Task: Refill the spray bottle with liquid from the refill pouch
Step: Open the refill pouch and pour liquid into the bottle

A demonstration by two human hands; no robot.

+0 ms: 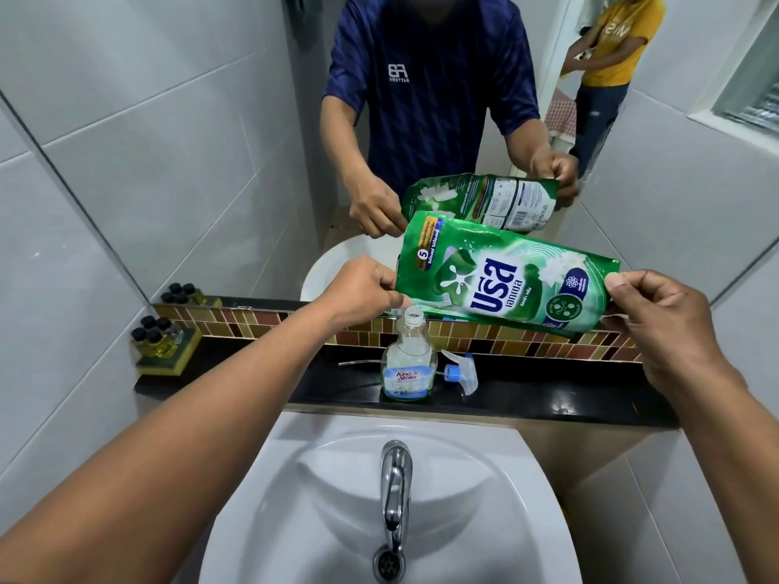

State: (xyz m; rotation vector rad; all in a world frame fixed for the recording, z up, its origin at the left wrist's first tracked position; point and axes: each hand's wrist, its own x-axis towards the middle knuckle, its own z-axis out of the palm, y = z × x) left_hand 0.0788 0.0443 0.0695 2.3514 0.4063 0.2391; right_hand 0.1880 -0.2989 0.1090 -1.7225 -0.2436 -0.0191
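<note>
A green refill pouch [501, 276] lies tilted on its side in the air, held at both ends. My left hand [362, 288] pinches its left corner just above the open neck of the clear spray bottle [408, 360], which stands upright on the black ledge [569, 398]. The pouch's right end is gripped by my right hand [666, 326]. Beside the bottle, to its right, the white and blue spray head [457, 373] lies on the ledge with its tube pointing left behind the bottle. Whether liquid is flowing I cannot tell.
A white sink [484, 499] with a chrome tap [396, 486] sits below the ledge. Several small dark-capped bottles on a yellow holder [162, 339] stand at the ledge's left end. A mirror behind reflects me, the pouch and another person in a yellow shirt [615, 40].
</note>
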